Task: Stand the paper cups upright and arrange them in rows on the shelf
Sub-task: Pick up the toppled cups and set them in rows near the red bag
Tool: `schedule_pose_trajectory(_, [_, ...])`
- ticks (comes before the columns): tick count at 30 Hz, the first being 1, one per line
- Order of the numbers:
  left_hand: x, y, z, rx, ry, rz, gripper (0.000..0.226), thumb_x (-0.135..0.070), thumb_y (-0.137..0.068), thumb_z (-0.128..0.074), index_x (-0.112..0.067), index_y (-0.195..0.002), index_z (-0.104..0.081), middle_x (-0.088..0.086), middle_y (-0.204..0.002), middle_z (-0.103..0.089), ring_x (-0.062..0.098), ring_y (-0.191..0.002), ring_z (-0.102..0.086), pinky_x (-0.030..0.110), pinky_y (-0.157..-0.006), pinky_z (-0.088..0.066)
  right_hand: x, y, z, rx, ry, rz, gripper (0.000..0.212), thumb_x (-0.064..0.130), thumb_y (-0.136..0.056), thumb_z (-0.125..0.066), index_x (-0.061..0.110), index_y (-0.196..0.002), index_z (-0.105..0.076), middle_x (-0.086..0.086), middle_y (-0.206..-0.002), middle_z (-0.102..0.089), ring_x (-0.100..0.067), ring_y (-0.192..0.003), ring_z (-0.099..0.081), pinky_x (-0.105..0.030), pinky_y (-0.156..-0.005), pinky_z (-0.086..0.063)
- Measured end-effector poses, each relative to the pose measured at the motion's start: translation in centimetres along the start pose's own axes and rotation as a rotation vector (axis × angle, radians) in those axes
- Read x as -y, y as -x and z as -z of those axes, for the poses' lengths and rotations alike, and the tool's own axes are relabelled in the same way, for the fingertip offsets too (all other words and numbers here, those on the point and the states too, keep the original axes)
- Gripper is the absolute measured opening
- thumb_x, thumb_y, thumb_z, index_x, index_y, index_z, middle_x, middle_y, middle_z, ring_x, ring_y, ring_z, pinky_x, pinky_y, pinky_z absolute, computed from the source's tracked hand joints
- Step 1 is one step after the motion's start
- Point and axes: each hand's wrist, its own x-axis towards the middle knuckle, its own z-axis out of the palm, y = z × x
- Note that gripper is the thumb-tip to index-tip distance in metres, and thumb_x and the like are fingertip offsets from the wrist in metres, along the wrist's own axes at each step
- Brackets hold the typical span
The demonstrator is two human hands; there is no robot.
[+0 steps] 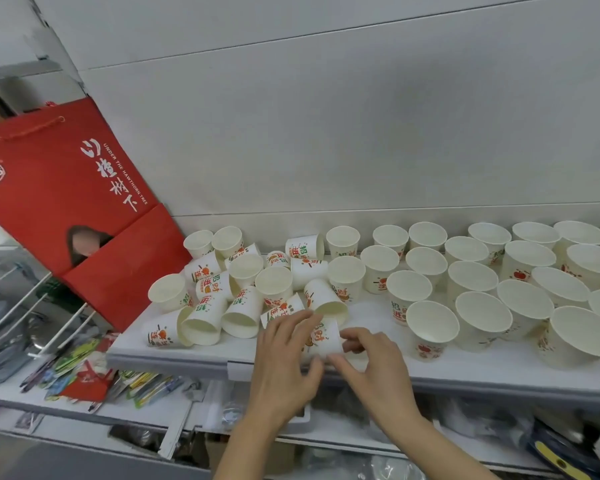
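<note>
Gripping one paper cup (pixel 323 336) between them, the left hand (pixel 284 355) and right hand (pixel 371 362) hold it at the front edge of the white shelf (pixel 174 355). Tipped cups (pixel 236 292) crowd the left, beside a red bag (pixel 66 202); upright rows (pixel 482 282) fill the right. Bare shelf shows along the front lip.

Even, soft overhead light; faint shadows; slight overall blur; wide-angle bending at edges.
</note>
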Motion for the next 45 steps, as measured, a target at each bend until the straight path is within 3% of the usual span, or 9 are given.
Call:
schedule_pose_trajectory(4, [2.3,-1.8,0.8,-0.130,0.003,0.096,0.047,-0.024,-0.086,-0.055,-0.024,-0.134,-0.053,-0.008,-0.135,-0.050,0.012,-0.124,-0.041,0.032,-0.106,-0.036,0.5,0.0,-1.5,-0.046,-0.145,-0.150,0.029,0.036,-0.074,-0.076,0.041,-0.096,-0.058,0.020,-0.088,-0.063,-0.004,-0.090,-0.056,-0.030,-0.083,-0.048])
schedule_pose_trajectory(8, [3.9,-3.2,1.1,0.000,-0.095,0.032,0.056,-0.026,-0.085,-0.065,-0.027,-0.138,-0.047,-0.006,-0.138,-0.046,0.014,-0.124,-0.043,0.036,-0.103,-0.042,1.1,0.8,-1.4,-0.111,-0.348,-0.206,0.025,0.015,-0.079,-0.075,0.037,-0.088,-0.065,0.015,-0.085,-0.069,0.000,-0.084,-0.060,-0.023,-0.075,-0.047])
schedule_pose_trajectory(15, [3.6,-4.1,0.5,0.160,-0.288,-0.066,0.067,-0.034,-0.081,-0.070,-0.036,-0.140,-0.039,-0.003,-0.149,-0.035,0.023,-0.131,-0.037,0.037,-0.104,-0.038,-1.2,0.1,0.5,-0.479,0.280,0.333,0.021,0.026,-0.089,-0.058,0.019,-0.099,-0.074,0.006,-0.081,-0.063,-0.020,-0.080,-0.053,-0.036,-0.071,-0.037])
schedule_pose_trajectory(20, [3.8,-3.8,0.7,0.065,-0.256,-0.017,0.053,-0.029,-0.071,-0.076,-0.024,-0.117,-0.051,-0.002,-0.122,-0.057,0.021,-0.107,-0.050,0.032,-0.085,-0.045,-1.9,0.1,0.4,-0.511,0.479,0.400,0.016,0.015,-0.087,-0.060,0.016,-0.098,-0.072,-0.001,-0.079,-0.061,-0.028,-0.083,-0.053,-0.034,-0.068,-0.036])
schedule_pose_trajectory(23, [3.0,-2.7,1.4,-0.081,0.064,0.010,0.056,-0.033,-0.070,-0.079,-0.022,-0.116,-0.050,-0.005,-0.112,-0.056,0.016,-0.101,-0.051,0.031,-0.081,-0.047,-1.6,1.4,0.7,-0.568,0.434,0.359,0.018,0.010,-0.084,-0.065,0.013,-0.100,-0.073,-0.002,-0.080,-0.061,-0.028,-0.086,-0.053,-0.040,-0.069,-0.044])
schedule_pose_trajectory(26, [0.3,-2.4,0.9,-0.023,0.407,0.043,0.065,-0.038,-0.073,-0.079,-0.031,-0.127,-0.042,-0.018,-0.123,-0.048,0.004,-0.110,-0.048,0.024,-0.088,-0.043,-1.1,3.3,2.0,-0.651,0.365,0.308,0.019,0.011,-0.087,-0.063,0.010,-0.103,-0.074,-0.003,-0.083,-0.061,-0.025,-0.090,-0.053,-0.039,-0.074,-0.046])
schedule_pose_trajectory(34, [-4.3,-5.0,-3.8,0.142,0.307,0.008,0.072,-0.035,-0.080,-0.071,-0.024,-0.143,-0.038,-0.004,-0.137,-0.037,0.014,-0.125,-0.042,0.020,-0.087,-0.035,-3.2,6.5,7.4,-0.786,0.371,0.291,0.023,0.003,-0.083,-0.066,0.007,-0.104,-0.073,-0.006,-0.084,-0.061,-0.026,-0.095,-0.053,-0.031,-0.075,-0.047])
schedule_pose_trajectory(41, [-4.5,-4.7,-5.1,0.027,0.231,0.002,0.083,-0.046,-0.074,-0.076,-0.023,-0.145,-0.037,-0.006,-0.148,-0.033,0.016,-0.135,-0.028,0.026,-0.108,-0.024,-8.2,7.0,11.2,-0.799,0.400,0.211,0.018,0.005,-0.085,-0.065,0.007,-0.100,-0.074,-0.009,-0.095,-0.064,-0.030,-0.100,-0.054,-0.030,-0.083,-0.045])
schedule_pose_trajectory(45, [-3.0,-4.8,-4.4,-0.097,0.290,-0.051,0.056,-0.045,-0.088,-0.047,-0.022,-0.139,-0.047,-0.006,-0.144,-0.042,0.014,-0.133,-0.034,0.027,-0.111,-0.023,-11.0,5.8,12.0,-0.740,0.382,0.195,0.020,0.009,-0.088,-0.061,0.007,-0.104,-0.072,-0.010,-0.105,-0.064,-0.028,-0.107,-0.053,-0.036,-0.090,-0.047])
